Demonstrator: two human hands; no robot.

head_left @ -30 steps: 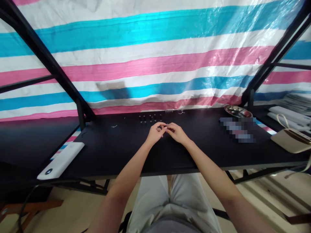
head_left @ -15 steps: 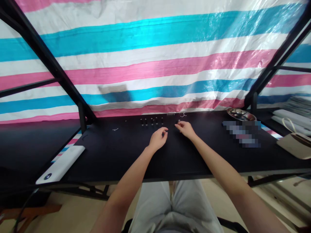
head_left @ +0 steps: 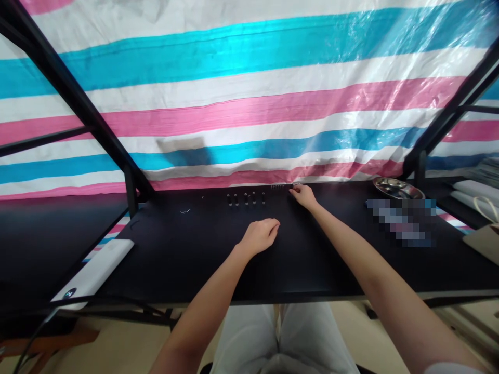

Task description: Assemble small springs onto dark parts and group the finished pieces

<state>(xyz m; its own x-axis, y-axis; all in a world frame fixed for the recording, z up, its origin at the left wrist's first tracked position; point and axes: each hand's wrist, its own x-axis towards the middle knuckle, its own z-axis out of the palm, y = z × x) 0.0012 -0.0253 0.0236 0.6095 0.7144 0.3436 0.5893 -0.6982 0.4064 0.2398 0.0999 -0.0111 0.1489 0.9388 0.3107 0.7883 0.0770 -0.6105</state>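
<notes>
My left hand (head_left: 261,235) rests on the black table (head_left: 187,249) with its fingers curled in; what it holds, if anything, is hidden. My right hand (head_left: 303,195) reaches to the table's far edge, fingertips pinched by a small pale wire piece (head_left: 295,184) and a row of tiny dark parts (head_left: 277,186). Several small black cylinders (head_left: 246,199) stand upright in a row just left of that hand.
A metal dish (head_left: 396,188) sits at the far right beside a blurred patch. A white power bank (head_left: 93,271) lies at the left edge. A pale scrap (head_left: 184,211) lies left of the cylinders. Black frame posts stand at both back corners before a striped tarp.
My hands were together at the table's middle; they have parted. The right hand has moved out to the far edge, while the left has dropped back a little toward me.
</notes>
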